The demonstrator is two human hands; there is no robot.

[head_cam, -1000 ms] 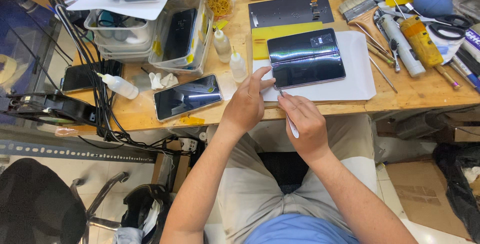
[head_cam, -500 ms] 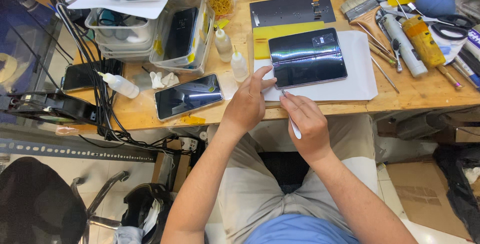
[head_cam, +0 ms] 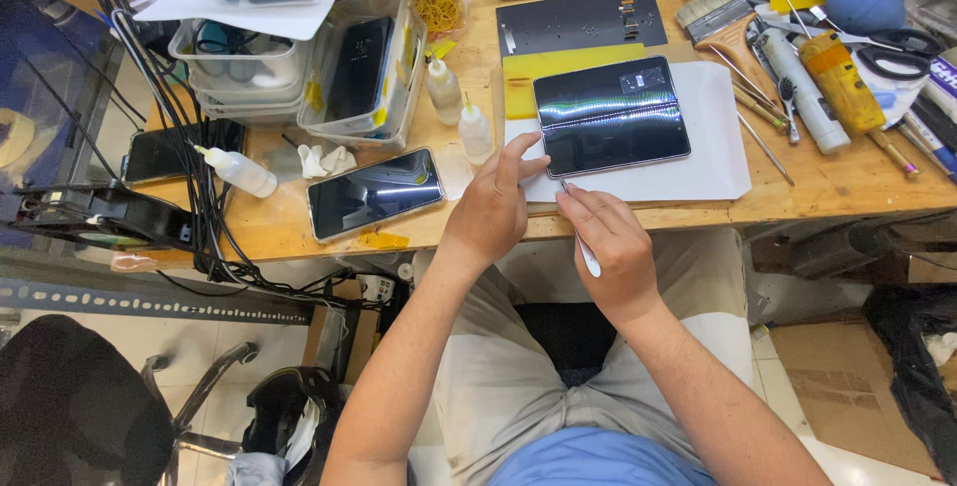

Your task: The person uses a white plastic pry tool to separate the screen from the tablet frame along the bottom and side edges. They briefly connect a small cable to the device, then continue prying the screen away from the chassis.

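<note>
A dark foldable phone (head_cam: 610, 115) lies opened flat on a white sheet (head_cam: 713, 172) on the wooden bench. My left hand (head_cam: 493, 209) rests at the sheet's left edge, with its fingertips touching the phone's lower left corner. My right hand (head_cam: 610, 247) sits just below the phone and grips a thin white-handled tool (head_cam: 581, 239), whose tip points at the phone's bottom edge.
Another phone (head_cam: 374, 192) lies screen up left of my hands. Two small squeeze bottles (head_cam: 476, 131) stand beside the sheet, and a third (head_cam: 237, 169) lies further left. Plastic trays (head_cam: 364, 72), cables (head_cam: 194, 162), a brush (head_cam: 723, 27), scissors (head_cam: 897, 47) and hand tools crowd the bench.
Nothing has visibly moved; both hands stay at the phone's lower edge and only the camera view has shifted slightly.
</note>
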